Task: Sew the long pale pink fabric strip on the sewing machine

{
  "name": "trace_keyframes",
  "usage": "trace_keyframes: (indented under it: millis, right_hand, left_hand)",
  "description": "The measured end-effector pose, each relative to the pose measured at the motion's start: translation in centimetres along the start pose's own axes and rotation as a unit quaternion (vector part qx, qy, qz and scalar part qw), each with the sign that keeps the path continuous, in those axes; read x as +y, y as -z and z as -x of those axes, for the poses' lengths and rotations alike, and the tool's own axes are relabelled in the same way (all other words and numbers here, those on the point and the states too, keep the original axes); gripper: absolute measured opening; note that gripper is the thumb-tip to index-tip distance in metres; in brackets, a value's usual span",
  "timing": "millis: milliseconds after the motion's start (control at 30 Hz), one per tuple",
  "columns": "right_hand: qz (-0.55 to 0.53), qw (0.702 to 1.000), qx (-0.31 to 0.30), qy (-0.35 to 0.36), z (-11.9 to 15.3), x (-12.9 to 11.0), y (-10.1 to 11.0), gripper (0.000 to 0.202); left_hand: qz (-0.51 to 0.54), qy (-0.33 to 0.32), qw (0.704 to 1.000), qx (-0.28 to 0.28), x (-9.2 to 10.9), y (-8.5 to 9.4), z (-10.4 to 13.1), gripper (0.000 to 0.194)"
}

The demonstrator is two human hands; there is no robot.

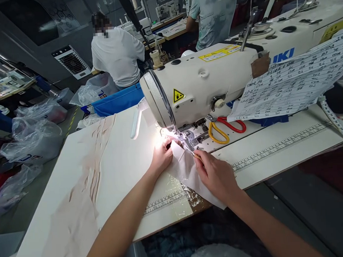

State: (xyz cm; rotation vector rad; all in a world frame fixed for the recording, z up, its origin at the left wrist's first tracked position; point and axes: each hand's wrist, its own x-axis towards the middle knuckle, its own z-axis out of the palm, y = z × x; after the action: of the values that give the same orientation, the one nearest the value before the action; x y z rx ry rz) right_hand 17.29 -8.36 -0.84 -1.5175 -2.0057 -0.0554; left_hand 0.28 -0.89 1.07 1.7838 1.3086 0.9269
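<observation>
The sewing machine (198, 84) stands over the white table, its lamp lighting the needle area. Just left of the needle, my left hand (162, 154) is closed on the upper edge of a pale pink cloth (188, 174). My right hand (216, 174) is closed round a slim metal tool (190, 150), thumb and forefinger near its yellowish part; the tool's tip reaches the cloth by the presser foot. The cloth hangs down between both hands to the table's front edge. Its top end is partly hidden by my left fingers.
Scissors (218, 131) with red and yellow handles lie right of the needle. A written paper sheet (291, 86) hangs before the machine. More pale cloth (75, 219) lies on the left of the table (118, 162). A blue fabric bin (117, 100) and two people are beyond.
</observation>
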Motion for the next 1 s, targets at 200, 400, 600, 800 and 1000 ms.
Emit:
trace_keyframes:
  millis: [200, 400, 600, 800, 1000]
  right_hand:
    - [-0.002, 1.000, -0.012, 0.001, -0.13, -0.04, -0.11, 0.029]
    - [-0.008, 1.000, -0.009, -0.007, 0.00, -0.05, -0.15, 0.029]
    - [-0.006, 1.000, 0.000, -0.006, -0.01, -0.01, -0.12, 0.027]
    - [-0.005, 1.000, -0.002, -0.004, -0.06, -0.07, 0.08, 0.029]
    - [-0.010, 1.000, -0.020, -0.013, 0.05, 0.01, 0.10, 0.032]
  left_hand:
    - [0.001, 0.004, 1.000, 0.007, -0.21, -0.13, 0.00, 0.019]
    - [-0.011, -0.002, 1.000, 0.007, 0.01, -0.13, 0.09, 0.020]
    - [-0.010, -0.001, 1.000, 0.008, 0.15, -0.15, 0.03, 0.016]
    - [-0.014, -0.001, 1.000, 0.008, 0.07, -0.15, 0.09, 0.017]
    - [0.002, 0.000, 1.000, 0.002, -0.06, -0.20, 0.01, 0.020]
